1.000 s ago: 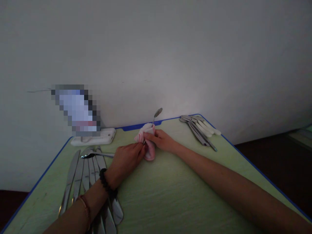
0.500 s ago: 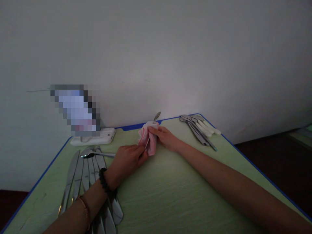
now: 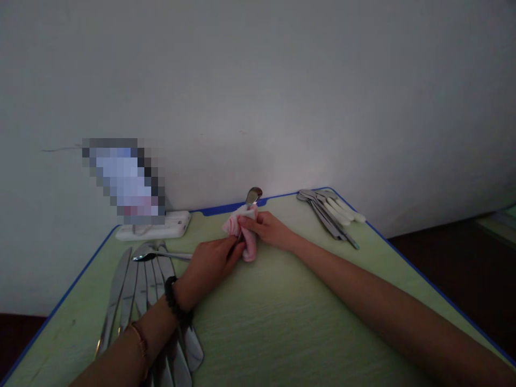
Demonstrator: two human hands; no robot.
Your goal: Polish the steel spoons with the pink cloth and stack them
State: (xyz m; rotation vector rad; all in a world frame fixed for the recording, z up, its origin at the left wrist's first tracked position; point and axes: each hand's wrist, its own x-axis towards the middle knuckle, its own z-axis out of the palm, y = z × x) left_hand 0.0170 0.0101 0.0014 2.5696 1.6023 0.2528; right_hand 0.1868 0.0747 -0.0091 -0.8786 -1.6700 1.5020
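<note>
A metal spoon points up and away from me over the far middle of the table, its bowl toward the wall. My left hand is closed around the lower end of its handle. Wrapped about the handle is a pink and white cloth, which my right hand pinches with the thumb on top. The cloth and my fingers hide most of the handle. Beneath and beside my left forearm lie several table knives, with another spoon resting across their far ends.
On the green table with a blue edge, spoons and other cutlery, some with white handles, lie in a pile at the far right. A blurred-out screen stands on a white base at the far left. A grey wall rises behind.
The spoon has turned so that its bowl shows broad instead of edge-on. My right hand and the cloth have shifted slightly left and down along the handle.
</note>
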